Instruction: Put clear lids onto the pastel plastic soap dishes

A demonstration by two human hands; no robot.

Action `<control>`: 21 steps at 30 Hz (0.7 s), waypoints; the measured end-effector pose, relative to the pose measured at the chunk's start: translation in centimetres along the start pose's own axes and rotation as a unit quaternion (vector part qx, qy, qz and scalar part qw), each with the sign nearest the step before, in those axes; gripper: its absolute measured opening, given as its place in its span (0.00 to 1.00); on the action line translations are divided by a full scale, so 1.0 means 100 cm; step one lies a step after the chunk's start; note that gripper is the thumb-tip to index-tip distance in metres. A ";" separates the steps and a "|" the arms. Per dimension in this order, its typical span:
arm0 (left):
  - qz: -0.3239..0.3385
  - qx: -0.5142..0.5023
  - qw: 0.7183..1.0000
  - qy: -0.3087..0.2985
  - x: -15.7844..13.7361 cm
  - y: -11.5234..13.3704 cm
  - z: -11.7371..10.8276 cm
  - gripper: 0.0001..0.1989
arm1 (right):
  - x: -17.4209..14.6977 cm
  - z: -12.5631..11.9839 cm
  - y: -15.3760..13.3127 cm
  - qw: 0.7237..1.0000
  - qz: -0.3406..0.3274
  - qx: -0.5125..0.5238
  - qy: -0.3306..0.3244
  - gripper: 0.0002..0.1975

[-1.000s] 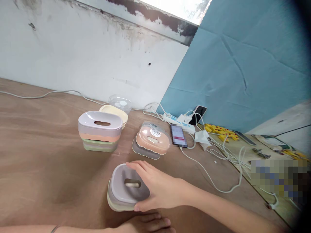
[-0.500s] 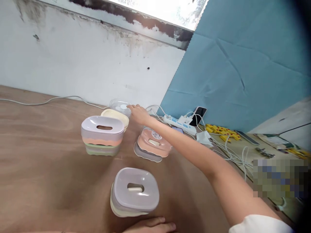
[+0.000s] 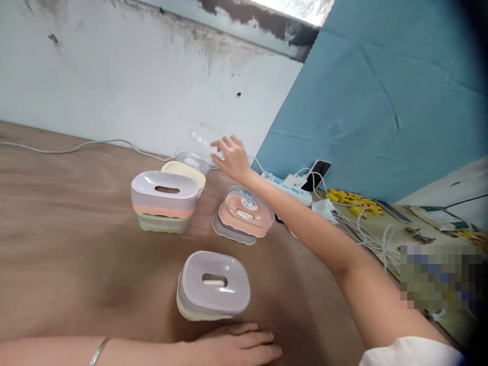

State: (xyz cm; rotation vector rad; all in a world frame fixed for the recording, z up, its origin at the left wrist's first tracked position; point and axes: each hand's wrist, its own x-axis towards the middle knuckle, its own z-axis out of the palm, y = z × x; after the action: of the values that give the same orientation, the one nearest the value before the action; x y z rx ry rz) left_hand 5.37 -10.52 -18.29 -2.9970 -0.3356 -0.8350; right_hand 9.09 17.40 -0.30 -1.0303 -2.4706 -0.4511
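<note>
Apparently, the right hand [image 3: 235,158] pinches a clear lid [image 3: 204,140] well behind the front box [image 3: 216,282]; light rim grip advisable. Left hand [image 3: 240,345] lies flat on the counter [image 3: 95,264], just before that box.

stacked containers [image 3: 163,202] — on the table [image 3: 76,254]
</note>
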 end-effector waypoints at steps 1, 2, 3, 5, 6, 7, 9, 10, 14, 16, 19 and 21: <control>0.000 0.001 1.000 0.004 0.002 0.001 -0.004 0.17 | -0.010 -0.011 0.000 0.997 0.007 0.049 0.063 0.13; 0.000 0.000 1.000 0.008 0.003 0.002 -0.008 0.15 | -0.023 -0.023 -0.001 0.985 0.010 0.114 0.128 0.13; -0.006 -0.004 1.000 0.007 0.004 0.003 -0.012 0.14 | -0.039 -0.035 -0.005 0.967 0.012 0.183 0.179 0.12; -0.015 -0.013 1.000 -0.005 0.006 0.004 -0.019 0.13 | -0.078 -0.062 -0.018 0.927 0.035 0.308 0.211 0.11; -0.016 -0.018 1.000 -0.011 0.007 0.004 -0.023 0.13 | -0.101 -0.074 -0.027 0.907 0.070 0.368 0.192 0.11; -0.013 -0.021 1.000 -0.019 0.008 0.004 -0.026 0.14 | -0.124 -0.084 -0.036 0.882 0.106 0.423 0.176 0.11; -0.007 -0.023 0.999 -0.028 0.008 0.004 -0.034 0.15 | -0.168 -0.096 -0.052 0.819 0.191 0.522 0.142 0.14; -0.006 -0.025 0.999 -0.030 0.009 0.004 -0.038 0.16 | -0.188 -0.098 -0.059 0.781 0.226 0.569 0.122 0.14; -0.016 -0.045 0.997 -0.066 0.013 0.004 -0.050 0.15 | -0.235 -0.083 -0.069 0.642 0.354 0.680 0.015 0.13; -0.021 -0.050 0.996 -0.075 0.015 0.004 -0.050 0.15 | -0.242 -0.069 -0.068 0.604 0.392 0.693 -0.034 0.14; -0.021 -0.046 0.997 -0.062 0.016 0.006 -0.043 0.14 | -0.241 -0.051 -0.066 0.607 0.401 0.681 -0.082 0.15; -0.005 -0.034 0.999 -0.026 0.014 0.009 -0.039 0.14 | -0.240 -0.041 -0.066 0.633 0.378 0.669 -0.093 0.16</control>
State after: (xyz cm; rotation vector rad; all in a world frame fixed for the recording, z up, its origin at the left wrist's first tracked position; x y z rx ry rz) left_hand 4.74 -11.43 -14.21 -3.0862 -0.3298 -0.7861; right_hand 20.58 -3.05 -9.54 -1.1449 -1.4206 1.5650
